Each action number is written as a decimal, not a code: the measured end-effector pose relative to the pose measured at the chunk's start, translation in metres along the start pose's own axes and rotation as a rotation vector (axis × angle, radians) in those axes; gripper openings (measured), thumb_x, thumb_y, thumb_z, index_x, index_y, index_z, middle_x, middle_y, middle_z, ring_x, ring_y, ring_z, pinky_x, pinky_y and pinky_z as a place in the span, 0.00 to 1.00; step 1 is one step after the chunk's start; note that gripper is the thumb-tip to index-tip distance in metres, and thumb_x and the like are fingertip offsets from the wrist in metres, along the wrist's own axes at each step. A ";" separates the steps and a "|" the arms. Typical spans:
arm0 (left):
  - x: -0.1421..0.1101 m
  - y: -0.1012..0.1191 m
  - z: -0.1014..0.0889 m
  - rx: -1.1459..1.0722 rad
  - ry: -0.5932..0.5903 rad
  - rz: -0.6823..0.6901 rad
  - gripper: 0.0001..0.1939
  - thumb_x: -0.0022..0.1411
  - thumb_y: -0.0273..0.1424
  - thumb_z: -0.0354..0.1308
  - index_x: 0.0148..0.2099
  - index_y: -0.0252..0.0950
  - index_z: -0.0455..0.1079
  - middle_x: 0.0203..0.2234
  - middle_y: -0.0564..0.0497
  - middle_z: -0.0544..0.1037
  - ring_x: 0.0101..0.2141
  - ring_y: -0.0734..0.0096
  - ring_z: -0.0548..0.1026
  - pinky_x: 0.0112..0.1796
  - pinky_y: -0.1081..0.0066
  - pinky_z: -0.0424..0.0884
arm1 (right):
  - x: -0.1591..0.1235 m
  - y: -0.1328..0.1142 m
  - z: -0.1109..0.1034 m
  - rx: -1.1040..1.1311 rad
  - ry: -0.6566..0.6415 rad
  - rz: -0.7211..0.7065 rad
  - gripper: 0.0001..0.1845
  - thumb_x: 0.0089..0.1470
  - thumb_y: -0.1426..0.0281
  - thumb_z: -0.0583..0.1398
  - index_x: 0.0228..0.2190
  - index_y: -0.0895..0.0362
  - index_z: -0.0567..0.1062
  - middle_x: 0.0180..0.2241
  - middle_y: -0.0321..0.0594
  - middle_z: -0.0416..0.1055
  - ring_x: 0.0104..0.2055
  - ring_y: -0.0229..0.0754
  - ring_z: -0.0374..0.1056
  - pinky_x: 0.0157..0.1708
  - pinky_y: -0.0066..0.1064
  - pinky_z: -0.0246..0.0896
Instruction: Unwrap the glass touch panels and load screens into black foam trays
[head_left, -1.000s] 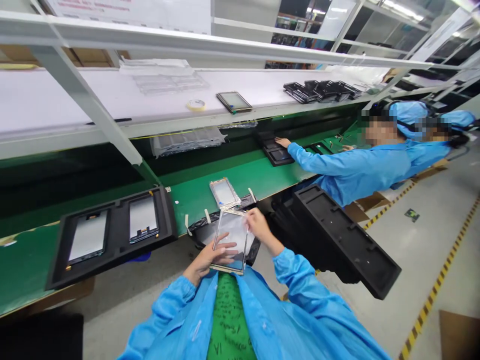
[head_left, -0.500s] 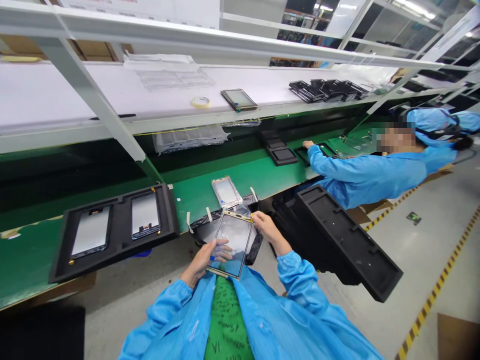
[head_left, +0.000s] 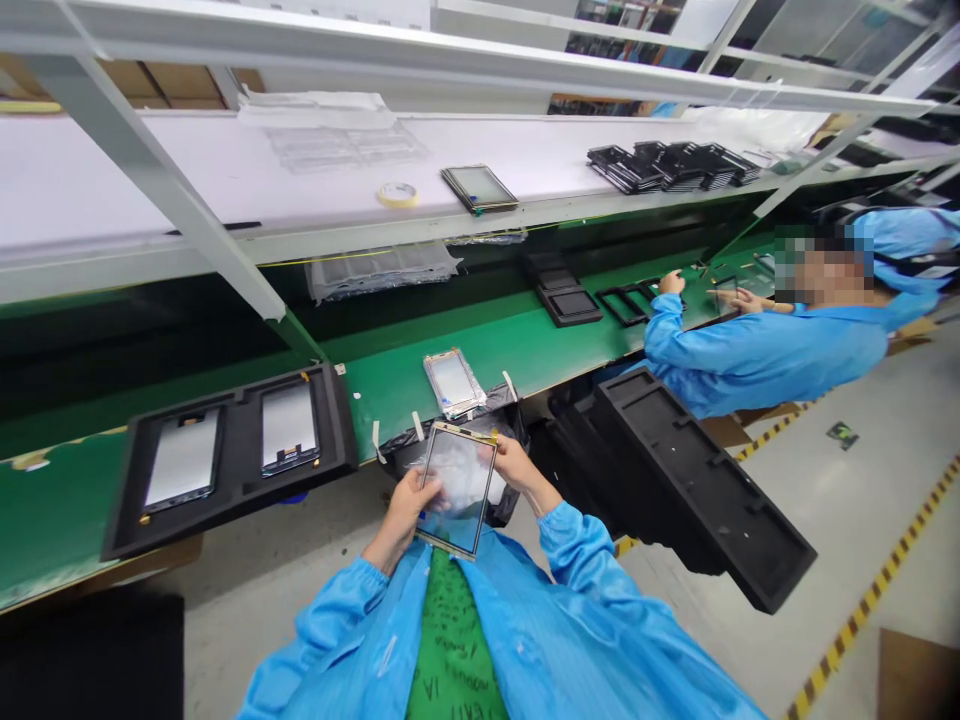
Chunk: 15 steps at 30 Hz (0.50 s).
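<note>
Fingers of the left hand (head_left: pixel 407 505) are closed on the left edge of a clear glass panel (head_left: pixel 466 505), while those of the right hand (head_left: pixel 517 466) pinch its far right corner. It is held just off the near edge of the green bench (head_left: pixel 525 350), where a screen (head_left: pixel 451 382) lies beyond it and a black tray (head_left: pixel 241 447) sits left.
</note>
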<state>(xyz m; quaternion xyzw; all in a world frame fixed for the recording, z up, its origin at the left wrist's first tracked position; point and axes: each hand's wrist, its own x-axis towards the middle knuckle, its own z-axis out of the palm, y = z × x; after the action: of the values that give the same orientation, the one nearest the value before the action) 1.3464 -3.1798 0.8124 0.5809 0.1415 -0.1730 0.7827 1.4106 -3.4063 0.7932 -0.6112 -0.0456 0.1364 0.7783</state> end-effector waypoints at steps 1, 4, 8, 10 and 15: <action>0.000 -0.001 0.000 -0.013 0.025 0.013 0.34 0.45 0.45 0.74 0.49 0.34 0.68 0.22 0.51 0.79 0.21 0.65 0.78 0.24 0.72 0.68 | -0.002 0.003 -0.004 -0.111 -0.040 -0.007 0.14 0.43 0.65 0.69 0.28 0.57 0.72 0.24 0.31 0.69 0.25 0.32 0.60 0.28 0.25 0.59; -0.004 -0.003 -0.006 -0.074 0.091 0.047 0.50 0.46 0.44 0.74 0.66 0.35 0.57 0.20 0.56 0.78 0.20 0.67 0.76 0.22 0.74 0.66 | -0.017 0.014 -0.012 -0.316 -0.173 -0.004 0.15 0.42 0.72 0.66 0.36 0.57 0.74 0.34 0.34 0.76 0.24 0.29 0.59 0.27 0.23 0.57; -0.015 -0.012 -0.027 -0.127 0.045 -0.070 0.44 0.49 0.40 0.74 0.65 0.37 0.62 0.21 0.55 0.78 0.22 0.70 0.77 0.24 0.75 0.69 | -0.047 0.030 -0.012 -0.248 -0.368 0.099 0.21 0.44 0.73 0.62 0.44 0.56 0.77 0.40 0.38 0.78 0.30 0.34 0.67 0.29 0.24 0.62; -0.019 -0.020 -0.041 -0.144 -0.002 -0.203 0.27 0.49 0.40 0.74 0.49 0.33 0.74 0.25 0.49 0.81 0.27 0.65 0.80 0.29 0.71 0.74 | -0.056 0.042 -0.012 -0.140 -0.371 0.224 0.15 0.44 0.71 0.61 0.37 0.57 0.79 0.31 0.37 0.77 0.28 0.35 0.67 0.27 0.24 0.61; -0.007 -0.029 -0.070 -0.280 0.333 -0.198 0.09 0.59 0.36 0.67 0.38 0.37 0.74 0.43 0.43 0.83 0.46 0.54 0.81 0.47 0.57 0.77 | -0.030 0.082 -0.041 -0.193 0.064 0.204 0.12 0.50 0.63 0.59 0.24 0.59 0.74 0.18 0.35 0.66 0.18 0.34 0.59 0.19 0.25 0.58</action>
<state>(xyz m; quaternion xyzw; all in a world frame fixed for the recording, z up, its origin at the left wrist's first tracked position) 1.3259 -3.1198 0.7701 0.4707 0.3476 -0.1293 0.8005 1.3784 -3.4353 0.7063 -0.6887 0.0289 0.1902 0.6991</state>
